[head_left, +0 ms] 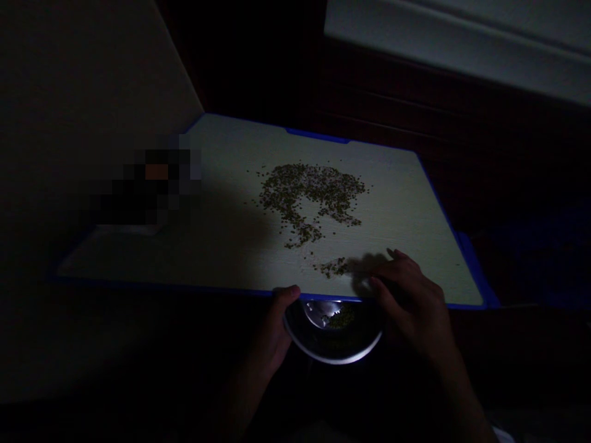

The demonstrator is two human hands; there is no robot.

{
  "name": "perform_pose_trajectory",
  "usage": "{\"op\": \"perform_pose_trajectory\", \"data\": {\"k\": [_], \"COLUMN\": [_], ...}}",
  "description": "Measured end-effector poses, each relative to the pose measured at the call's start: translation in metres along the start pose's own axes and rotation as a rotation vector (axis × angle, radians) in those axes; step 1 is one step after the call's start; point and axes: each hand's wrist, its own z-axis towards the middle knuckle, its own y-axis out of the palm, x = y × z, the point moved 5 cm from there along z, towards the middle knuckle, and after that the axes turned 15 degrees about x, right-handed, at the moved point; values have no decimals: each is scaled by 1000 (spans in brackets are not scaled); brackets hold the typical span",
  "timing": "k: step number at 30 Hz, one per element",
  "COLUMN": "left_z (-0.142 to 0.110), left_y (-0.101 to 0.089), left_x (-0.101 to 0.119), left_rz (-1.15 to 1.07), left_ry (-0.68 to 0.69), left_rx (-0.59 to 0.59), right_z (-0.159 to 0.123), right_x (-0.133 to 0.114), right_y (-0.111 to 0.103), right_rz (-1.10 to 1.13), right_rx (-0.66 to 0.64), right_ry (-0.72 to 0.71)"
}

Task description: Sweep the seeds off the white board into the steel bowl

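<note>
Small green beans that look like mung beans (318,184) lie scattered over a pale folding table (231,184) with a blue rim. A smaller cluster of the beans sits nearer the front edge. My right hand (413,295) is over the tabletop just right of that cluster, its fingers bent and apart; the fingertips are partly in shadow. Below the edge, a metal bowl (339,357) has some beans in it. My left hand (279,320) grips the bowl's left side, with its thumb on the table's edge; its other fingers are mostly hidden.
A blurred dark object (138,191) stands at the table's left end. A pale wall (92,74) rises on the left. Behind the table is dark wood-like surface, with a pale ledge (438,43) above it. The room is very dim.
</note>
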Motion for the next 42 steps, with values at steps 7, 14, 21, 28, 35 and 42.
{"op": "perform_pose_trajectory", "data": {"k": [7, 14, 21, 28, 35, 42], "left_z": [-3, 1, 8, 12, 15, 12], "left_y": [9, 13, 12, 10, 7, 9], "left_x": [4, 4, 1, 0, -1, -2], "left_rz": [-57, -54, -68, -60, -51, -27], "left_ry": [3, 16, 80, 129, 139, 123], "left_rx": [-51, -22, -41, -65, 3, -28], "right_z": [-1, 7, 11, 11, 11, 8], "right_x": [11, 25, 22, 18, 20, 19], "right_y": [-8, -6, -1, -7, -9, -8], "right_rz": [-39, -35, -20, 28, 31, 36], "right_rx": [98, 91, 58, 46, 71, 27], "right_ry": [97, 145, 107, 50, 43, 1]}}
